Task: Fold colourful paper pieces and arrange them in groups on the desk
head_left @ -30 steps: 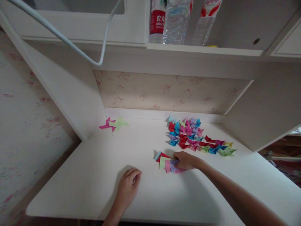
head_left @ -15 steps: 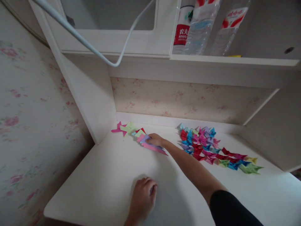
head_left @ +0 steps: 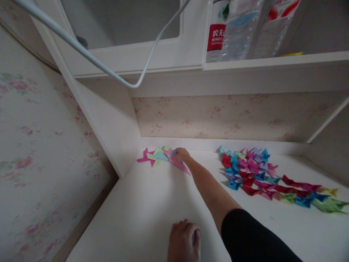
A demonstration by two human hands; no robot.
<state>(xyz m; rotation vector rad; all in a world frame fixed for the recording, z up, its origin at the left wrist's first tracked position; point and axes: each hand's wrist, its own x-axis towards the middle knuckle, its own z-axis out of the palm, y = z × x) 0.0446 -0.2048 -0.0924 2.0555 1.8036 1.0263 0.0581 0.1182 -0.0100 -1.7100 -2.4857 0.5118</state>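
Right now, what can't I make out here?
In the head view:
Paper pieces by the right hand: number hidden by overlap and that hand.
Left hand: inside hidden by the hand itself.
Bottles: tops cut off by picture's edge.
Yellow item: partly hidden by shelf edge.

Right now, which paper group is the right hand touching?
The smaller paper pile, near the left side panel; the larger folded-paper group lies apart, off to the right.
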